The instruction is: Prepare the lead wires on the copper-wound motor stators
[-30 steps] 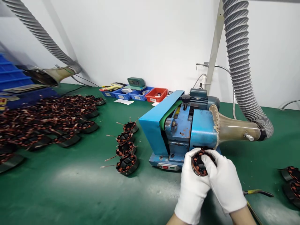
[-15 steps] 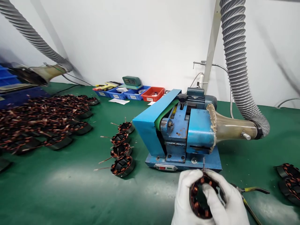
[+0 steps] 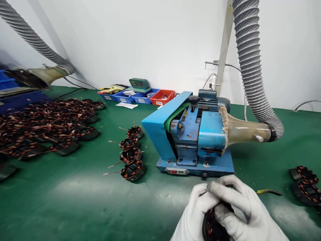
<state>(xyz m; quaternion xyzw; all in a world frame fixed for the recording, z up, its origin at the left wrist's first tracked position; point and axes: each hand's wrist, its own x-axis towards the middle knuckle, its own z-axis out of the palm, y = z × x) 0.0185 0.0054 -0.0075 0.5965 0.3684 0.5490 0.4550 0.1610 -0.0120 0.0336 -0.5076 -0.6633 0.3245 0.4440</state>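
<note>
Both my hands wear white gloves and sit at the bottom edge of the view. My left hand (image 3: 193, 217) and my right hand (image 3: 240, 207) are wrapped together round a black stator with copper windings (image 3: 213, 227), held close to me. Right in front of them stands a blue machine (image 3: 193, 134) on the green table (image 3: 75, 201).
A row of several wound stators (image 3: 130, 150) lies left of the machine. A large heap of stators (image 3: 42, 124) covers the far left. Two more stators (image 3: 304, 184) lie at the right. Yellow-handled pliers (image 3: 268, 192) rest beside my right hand. Grey hoses (image 3: 250, 67) hang above; small bins (image 3: 140, 95) line the wall.
My hands have drawn the stator back from the machine's front slot toward me and lower in view. My right fingers now curl over the top of it.
</note>
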